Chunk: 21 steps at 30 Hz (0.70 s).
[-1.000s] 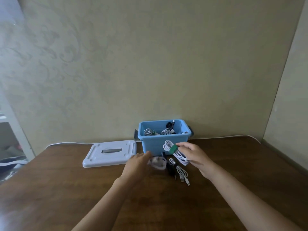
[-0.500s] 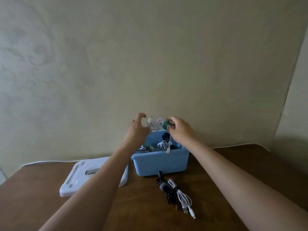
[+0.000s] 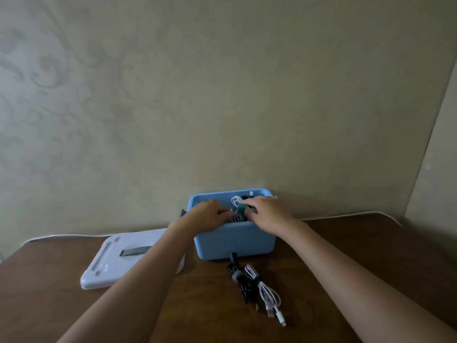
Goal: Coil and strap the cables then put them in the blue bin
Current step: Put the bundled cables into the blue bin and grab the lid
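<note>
The blue bin (image 3: 235, 246) stands at the table's far edge against the wall, with several coiled cables inside. Both my hands reach over its front rim. My right hand (image 3: 268, 212) pinches a white coiled cable with a green strap (image 3: 240, 208) just inside the bin. My left hand (image 3: 209, 216) has its fingers curled down into the bin on a pale cable coil (image 3: 238, 216), whose shape is mostly hidden. In front of the bin lie a black strapped cable (image 3: 243, 283) and a white strapped cable (image 3: 267, 293).
The bin's white lid (image 3: 111, 263) lies flat on the brown table to the left, partly under my left forearm. A thin white cord (image 3: 371, 213) runs along the table's back edge. The wall stands right behind the bin.
Both hands lifted their cable coils from in front of the bin, carried them above it, and have now lowered them inside. The view tilted and moved closer.
</note>
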{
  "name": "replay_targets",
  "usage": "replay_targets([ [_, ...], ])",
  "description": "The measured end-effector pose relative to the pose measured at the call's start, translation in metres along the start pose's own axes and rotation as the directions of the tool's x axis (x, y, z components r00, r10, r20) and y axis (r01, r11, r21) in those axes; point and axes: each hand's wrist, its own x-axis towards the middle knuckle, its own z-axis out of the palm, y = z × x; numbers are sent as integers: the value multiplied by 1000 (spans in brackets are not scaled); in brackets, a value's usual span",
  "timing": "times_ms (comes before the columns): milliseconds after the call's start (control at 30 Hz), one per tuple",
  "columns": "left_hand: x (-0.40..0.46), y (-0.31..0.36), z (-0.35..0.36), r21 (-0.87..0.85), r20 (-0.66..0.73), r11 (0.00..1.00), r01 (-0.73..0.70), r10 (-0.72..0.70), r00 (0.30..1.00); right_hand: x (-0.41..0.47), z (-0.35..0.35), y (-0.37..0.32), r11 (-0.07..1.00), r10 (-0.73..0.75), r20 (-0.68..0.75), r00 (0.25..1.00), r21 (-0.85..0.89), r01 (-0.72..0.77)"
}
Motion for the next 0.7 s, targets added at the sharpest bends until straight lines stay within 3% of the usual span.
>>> replay_targets([
  [100, -28, -3, 5, -38, -107, 998, -52, 47, 993, -27, 1, -4, 991, -104, -184, 977, 61, 117],
  [233, -62, 12, 17, -116, -297, 992, -53, 16, 955, -69, 13, -7, 979, -187, -299, 936, 23, 202],
  [367, -97, 31, 37, -59, -499, 992, -108, 65, 864, -108, 34, -12, 995, -95, -280, 955, -7, 97],
  [433, -106, 37, 51, -49, -456, 992, -119, 84, 886, -122, 46, -16, 998, -20, -170, 985, -67, 9],
  [567, -117, 37, 83, -35, -150, 997, -72, 66, 987, -140, 60, -24, 990, 141, 89, 986, 5, -143],
  [700, -126, 33, 101, -22, 0, 996, -91, 91, 996, -150, 58, -24, 989, 144, 172, 974, 6, -147],
])
